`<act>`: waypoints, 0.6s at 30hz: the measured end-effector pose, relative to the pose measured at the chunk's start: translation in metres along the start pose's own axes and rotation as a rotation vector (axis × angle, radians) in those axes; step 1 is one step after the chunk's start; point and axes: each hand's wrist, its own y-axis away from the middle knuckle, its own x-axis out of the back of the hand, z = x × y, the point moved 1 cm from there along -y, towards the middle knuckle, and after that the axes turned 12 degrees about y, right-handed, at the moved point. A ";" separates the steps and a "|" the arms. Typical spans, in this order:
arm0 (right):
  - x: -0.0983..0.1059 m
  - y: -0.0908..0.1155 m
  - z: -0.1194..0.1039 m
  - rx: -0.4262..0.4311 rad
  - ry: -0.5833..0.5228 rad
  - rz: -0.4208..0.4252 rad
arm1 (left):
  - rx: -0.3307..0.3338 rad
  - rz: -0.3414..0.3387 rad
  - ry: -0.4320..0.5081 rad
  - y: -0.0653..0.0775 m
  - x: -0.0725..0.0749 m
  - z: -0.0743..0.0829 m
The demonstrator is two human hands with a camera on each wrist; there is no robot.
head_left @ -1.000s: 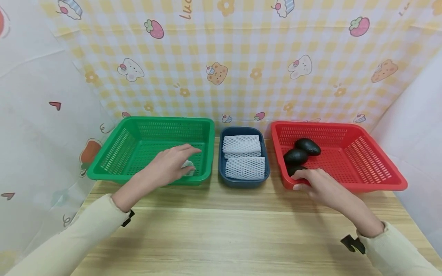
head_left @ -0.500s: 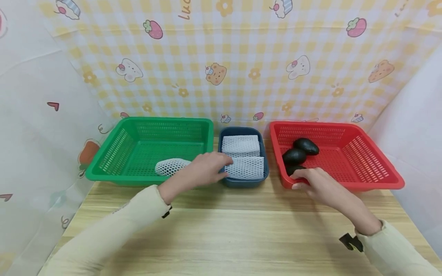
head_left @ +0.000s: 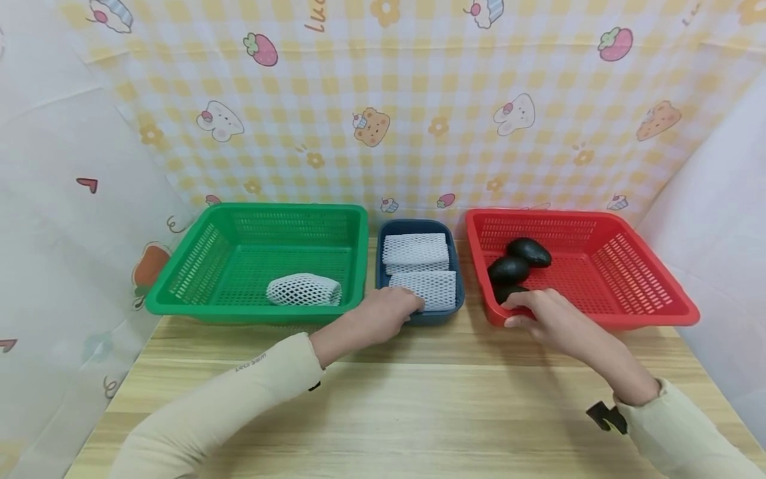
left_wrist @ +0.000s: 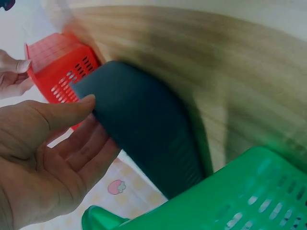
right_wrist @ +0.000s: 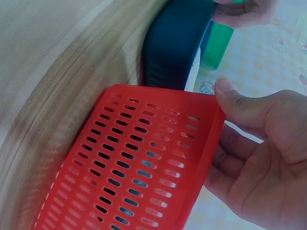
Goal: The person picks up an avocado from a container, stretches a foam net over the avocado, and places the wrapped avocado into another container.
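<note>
My left hand (head_left: 383, 316) is at the near left corner of the small dark blue bin (head_left: 461, 293). Its thumb lies on the outside of the rim, with the fingers over the inner side, as the left wrist view shows (left_wrist: 53, 158). White foam net sleeves (head_left: 426, 289) lie flat in the bin in two stacks. My right hand (head_left: 547, 319) grips the near left corner of the red basket (head_left: 634, 319), thumb outside and fingers inside. Several dark avocados (head_left: 529, 253) lie at that basket's left side, one partly hidden by the fingers.
The green basket (head_left: 239, 309) stands left of the bin, holding a rounded thing in a white foam net (head_left: 302, 291). All three containers are in a row at the back of the wooden table (head_left: 419, 412). A patterned cloth (head_left: 419, 86) hangs behind them.
My left hand has moved right, out of the green basket and over to the blue bin's near corner, uncovering the netted thing. My right hand has stayed on the red basket's rim.
</note>
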 end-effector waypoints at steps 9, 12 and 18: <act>0.001 -0.002 -0.002 0.016 0.008 0.003 | 0.012 0.037 -0.016 0.001 -0.004 -0.002; 0.002 -0.001 -0.001 0.028 0.007 0.000 | 0.018 0.037 -0.021 0.001 -0.005 -0.002; 0.007 -0.003 0.005 0.055 -0.022 -0.075 | 0.021 0.048 -0.037 0.000 -0.006 -0.001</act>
